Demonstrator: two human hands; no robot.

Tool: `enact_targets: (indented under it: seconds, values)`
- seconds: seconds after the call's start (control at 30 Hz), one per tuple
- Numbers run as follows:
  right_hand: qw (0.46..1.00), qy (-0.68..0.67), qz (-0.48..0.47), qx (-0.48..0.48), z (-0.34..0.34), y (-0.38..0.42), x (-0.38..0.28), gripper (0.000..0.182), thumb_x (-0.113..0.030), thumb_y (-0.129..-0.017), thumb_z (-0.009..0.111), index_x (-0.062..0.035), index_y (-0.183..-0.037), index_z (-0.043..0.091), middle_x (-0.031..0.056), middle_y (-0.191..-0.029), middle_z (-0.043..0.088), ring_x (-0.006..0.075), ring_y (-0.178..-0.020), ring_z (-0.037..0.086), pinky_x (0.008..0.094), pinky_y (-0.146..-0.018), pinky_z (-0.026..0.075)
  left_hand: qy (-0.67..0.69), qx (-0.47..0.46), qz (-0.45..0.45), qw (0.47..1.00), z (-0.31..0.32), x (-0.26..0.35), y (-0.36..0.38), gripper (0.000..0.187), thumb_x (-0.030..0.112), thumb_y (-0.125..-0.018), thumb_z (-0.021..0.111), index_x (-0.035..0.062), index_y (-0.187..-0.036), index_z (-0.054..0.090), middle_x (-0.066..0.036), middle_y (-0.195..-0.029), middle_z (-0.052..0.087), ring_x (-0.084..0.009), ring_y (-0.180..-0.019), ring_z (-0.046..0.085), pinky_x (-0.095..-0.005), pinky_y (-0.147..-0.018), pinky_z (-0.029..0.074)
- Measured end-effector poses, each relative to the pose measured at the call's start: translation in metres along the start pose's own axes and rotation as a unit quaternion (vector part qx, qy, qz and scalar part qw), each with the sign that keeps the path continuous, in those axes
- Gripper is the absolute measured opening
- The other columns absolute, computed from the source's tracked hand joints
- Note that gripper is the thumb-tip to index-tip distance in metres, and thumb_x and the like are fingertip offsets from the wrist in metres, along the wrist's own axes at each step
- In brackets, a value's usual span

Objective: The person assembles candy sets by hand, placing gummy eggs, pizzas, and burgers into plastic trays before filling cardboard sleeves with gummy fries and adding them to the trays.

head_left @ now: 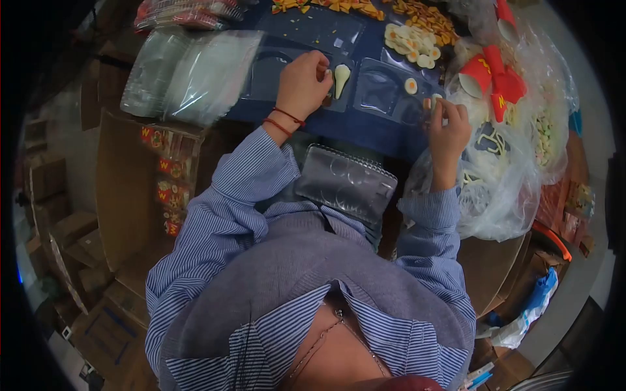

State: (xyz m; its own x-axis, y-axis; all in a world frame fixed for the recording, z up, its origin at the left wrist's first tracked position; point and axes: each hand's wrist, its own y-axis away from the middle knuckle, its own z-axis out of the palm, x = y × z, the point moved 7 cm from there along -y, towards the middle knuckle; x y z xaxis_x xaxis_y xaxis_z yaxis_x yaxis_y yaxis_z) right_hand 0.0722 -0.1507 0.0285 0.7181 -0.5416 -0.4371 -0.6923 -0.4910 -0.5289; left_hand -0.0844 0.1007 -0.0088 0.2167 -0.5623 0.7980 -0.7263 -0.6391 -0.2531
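Note:
My left hand (302,85) is over the blue-covered table with its fingers pinched together. What sits in that pinch is too small to make out. Just right of it a pale drumstick-shaped toy piece (341,79) lies on a clear plastic tray. My right hand (448,133) is closed at the table's right side, with a small white piece (436,98) at its fingertips. A toy egg slice (410,86) lies a little to its upper left, beside a clear compartment tray (375,91).
Piled egg slices (412,44) and orange pieces (427,19) are at the back. Stacked clear trays (195,72) stand on the left; more trays (345,182) are near my lap. Red fries cartons (492,75) and plastic bags (499,189) crowd the right. A cardboard box (127,189) is at left.

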Motion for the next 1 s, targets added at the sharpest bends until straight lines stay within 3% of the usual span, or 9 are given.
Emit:
enact_targets:
  seconds: [0.13,0.33,0.53,0.6,0.7,0.77,0.83,0.93,1.0]
  values:
    - [0.999,-0.022,-0.037,0.004,-0.013,0.002,-0.035,0.009,-0.011,-0.081,0.068,-0.0115,-0.09,0.069,0.0022,-0.074,0.056,0.0179,-0.065,0.056,0.0332,-0.062,0.034,-0.138,0.002,0.078,0.987,0.006,0.003,0.004,0.01,0.009,-0.079,0.068,0.0028,-0.086,0.064,-0.009,-0.082,0.063,-0.0227,-0.072,0.064,-0.0311,-0.065,0.052]
    - [0.993,-0.024,-0.112,-0.035,0.005,-0.012,-0.078,0.012,-0.009,-0.08,0.068,-0.0114,-0.091,0.069,0.0014,-0.075,0.055,0.0186,-0.069,0.055,0.0329,-0.066,0.034,-0.1,0.07,0.12,0.985,-0.006,0.01,0.022,0.007,0.008,-0.081,0.067,0.0024,-0.083,0.063,-0.008,-0.093,0.06,-0.026,-0.081,0.061,-0.0327,-0.071,0.051]
    - [0.969,-0.056,-0.185,-0.153,0.04,-0.052,-0.108,0.009,-0.014,-0.082,0.066,-0.0092,-0.089,0.069,0.0028,-0.077,0.058,0.0222,-0.071,0.058,0.035,-0.068,0.04,-0.205,0.016,0.196,0.959,-0.002,0.011,0.034,0.013,0.008,-0.081,0.066,0.002,-0.092,0.064,-0.008,-0.096,0.06,-0.0246,-0.09,0.059,-0.0332,-0.076,0.051]
    - [0.955,-0.06,-0.192,-0.217,0.061,-0.076,-0.105,0.011,-0.015,-0.084,0.063,-0.0065,-0.087,0.07,0.0062,-0.078,0.063,0.0259,-0.072,0.063,0.0371,-0.067,0.047,-0.207,0.009,0.227,0.952,-0.002,0.014,0.032,0.017,0.008,-0.081,0.066,0.0017,-0.096,0.064,-0.008,-0.098,0.06,-0.0243,-0.091,0.059,-0.0328,-0.077,0.05]
    - [0.957,0.024,-0.214,-0.192,0.099,-0.132,-0.076,0.014,-0.016,-0.084,0.062,-0.0064,-0.089,0.072,0.0105,-0.081,0.067,0.0294,-0.073,0.065,0.039,-0.07,0.052,-0.216,-0.002,0.274,0.937,0.0,0.017,0.029,0.023,0.008,-0.08,0.065,0.0005,-0.101,0.063,-0.008,-0.101,0.061,-0.0237,-0.092,0.059,-0.032,-0.079,0.05]
    - [0.947,0.093,-0.205,-0.227,0.142,-0.173,-0.049,0.016,-0.014,-0.085,0.062,-0.007,-0.094,0.073,0.0139,-0.089,0.069,0.031,-0.079,0.066,0.0406,-0.075,0.053,-0.225,-0.01,0.288,0.931,0.002,0.018,0.03,0.025,0.008,-0.08,0.065,-0.0004,-0.103,0.062,-0.008,-0.103,0.061,-0.0234,-0.093,0.059,-0.0316,-0.079,0.05]
    - [0.932,0.15,-0.193,-0.269,0.186,-0.205,-0.032,0.021,-0.025,-0.085,0.064,-0.0076,-0.096,0.071,0.0153,-0.091,0.069,0.0339,-0.078,0.066,0.0435,-0.072,0.052,-0.224,-0.02,0.288,0.931,0.003,0.017,0.03,0.025,0.008,-0.08,0.064,-0.0013,-0.104,0.062,-0.009,-0.104,0.061,-0.0231,-0.093,0.059,-0.0311,-0.08,0.051]
    - [0.923,0.165,-0.186,-0.292,0.243,-0.228,-0.03,0.024,-0.027,-0.085,0.065,-0.0057,-0.095,0.071,0.0175,-0.091,0.069,0.0344,-0.081,0.066,0.0434,-0.072,0.053,-0.225,-0.041,0.283,0.931,0.007,0.015,0.029,0.025,0.007,-0.081,0.063,-0.0028,-0.104,0.061,-0.009,-0.106,0.061,-0.0235,-0.094,0.059,-0.0312,-0.08,0.051]
    - [0.943,0.164,-0.142,-0.251,0.255,-0.222,-0.032,0.024,-0.027,-0.084,0.066,-0.0045,-0.094,0.071,0.0179,-0.09,0.069,0.0343,-0.081,0.066,0.0432,-0.073,0.054,-0.213,-0.046,0.272,0.937,0.006,0.015,0.027,0.024,0.008,-0.082,0.063,-0.0025,-0.104,0.061,-0.01,-0.106,0.061,-0.0249,-0.095,0.059,-0.0323,-0.081,0.051]
